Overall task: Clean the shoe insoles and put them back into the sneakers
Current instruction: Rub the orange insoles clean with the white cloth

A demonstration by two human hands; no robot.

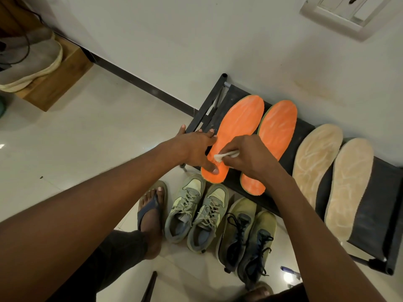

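Observation:
Two orange insoles lie side by side on a black rack: the left orange insole and the right orange insole. My left hand presses on the left one, thumb at its heel and fingers along its edge. My right hand pinches a small white wipe against that insole's heel part. Two beige insoles lie further right on the rack. On the floor below stand a grey-green pair of sneakers and an olive pair with black laces.
My foot in a sandal stands left of the sneakers. A wooden box with a grey shoe sits at the far left by the wall. A blue pen lies on the floor under the rack.

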